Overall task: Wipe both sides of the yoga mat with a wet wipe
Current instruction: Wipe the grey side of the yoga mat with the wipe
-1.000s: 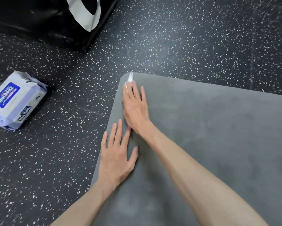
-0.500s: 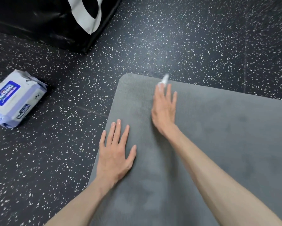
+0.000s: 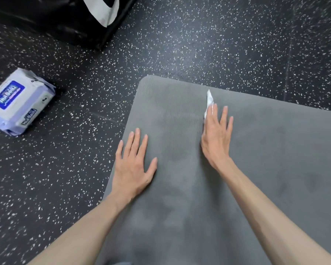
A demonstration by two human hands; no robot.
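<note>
A grey yoga mat [image 3: 256, 150] lies flat on the speckled black floor, its rounded far-left corner in view. My right hand [image 3: 216, 136] lies on the mat with straight fingers, pressing a white wet wipe [image 3: 209, 101] under them; the wipe's end sticks out beyond the fingertips near the mat's far edge. My left hand [image 3: 134, 165] rests flat with spread fingers on the mat's left edge. Darker damp patches show on the mat between and below the hands.
A white and blue pack of wet wipes [image 3: 17, 102] lies on the floor to the left of the mat. A large black padded object [image 3: 61, 22] with a white mark stands at the top left. Speckled rubber floor [image 3: 199, 44] surrounds the mat.
My right hand has slid the wipe rightward along the mat's far edge, away from the far-left corner. My left hand has stayed flat in the same spot.
</note>
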